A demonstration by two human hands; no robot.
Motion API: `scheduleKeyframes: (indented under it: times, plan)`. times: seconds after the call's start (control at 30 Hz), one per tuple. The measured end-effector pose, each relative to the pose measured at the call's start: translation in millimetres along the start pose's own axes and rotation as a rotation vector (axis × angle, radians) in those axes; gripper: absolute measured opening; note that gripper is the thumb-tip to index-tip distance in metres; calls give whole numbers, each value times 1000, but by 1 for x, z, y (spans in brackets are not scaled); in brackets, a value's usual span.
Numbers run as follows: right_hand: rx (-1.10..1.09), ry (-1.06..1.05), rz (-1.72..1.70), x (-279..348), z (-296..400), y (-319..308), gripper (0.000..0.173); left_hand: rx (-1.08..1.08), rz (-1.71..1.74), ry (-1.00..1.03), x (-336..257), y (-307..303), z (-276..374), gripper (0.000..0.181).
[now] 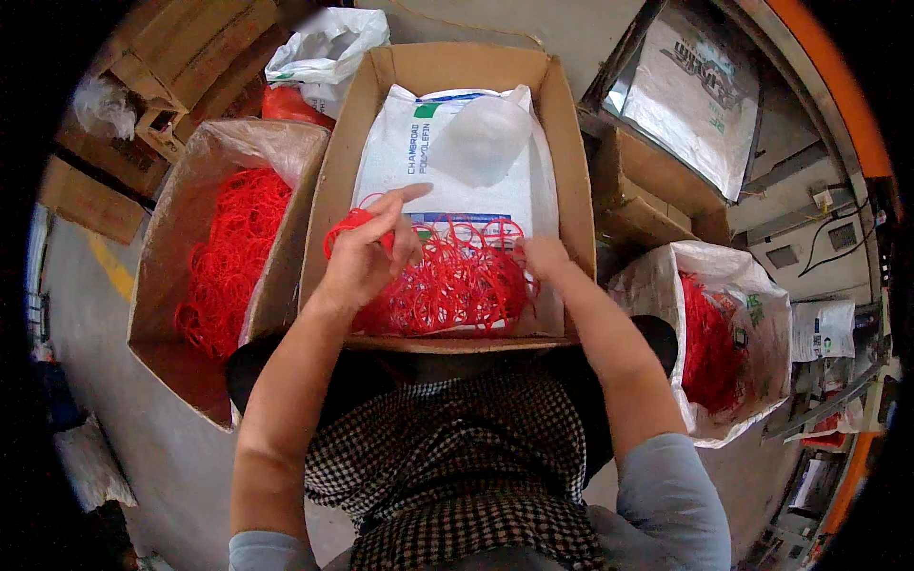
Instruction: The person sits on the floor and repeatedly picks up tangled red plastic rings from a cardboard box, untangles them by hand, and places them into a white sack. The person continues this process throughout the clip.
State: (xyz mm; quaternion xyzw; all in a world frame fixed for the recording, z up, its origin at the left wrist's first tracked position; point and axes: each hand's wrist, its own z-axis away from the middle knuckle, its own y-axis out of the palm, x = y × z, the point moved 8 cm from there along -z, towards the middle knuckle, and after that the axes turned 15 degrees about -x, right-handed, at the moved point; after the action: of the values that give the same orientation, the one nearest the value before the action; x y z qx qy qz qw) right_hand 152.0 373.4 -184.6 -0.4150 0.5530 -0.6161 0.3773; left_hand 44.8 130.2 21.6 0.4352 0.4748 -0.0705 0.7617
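A pile of thin red plastic rings (457,289) lies on a white printed woven sack (389,168) inside a cardboard box (471,61) before me. My left hand (375,246), at the pile's left edge, holds a bundle of red rings (346,228) against the palm, with the index finger stretched out. At the pile's right edge is my right hand (544,258), its fingers bent and touching the red strands; whether they grip one is too blurred to tell. A translucent whitish plastic piece (489,139) rests on the sack's upper part.
To the left stands a carton (161,357) holding more red rings (239,250). A white sack (775,357) with red pieces (707,350) is at the right. Behind are an open white bag (368,32), cardboard boxes (643,171) and a sack-covered surface (692,100).
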Motion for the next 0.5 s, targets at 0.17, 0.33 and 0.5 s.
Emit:
scheduleKeyframes:
  times: [0.17,0.33,0.5]
  plan:
    - [137,-60,48,20,7,23,22,-74,-149,-101,25,-15,-9,38]
    - [131,-204,-117,33,-7,-10,22,-179,-966,130,73,-59,-36,38]
    - [-44,-146,-421,97,3,-134,24,-25,-1051,564,67,-14,-17,52]
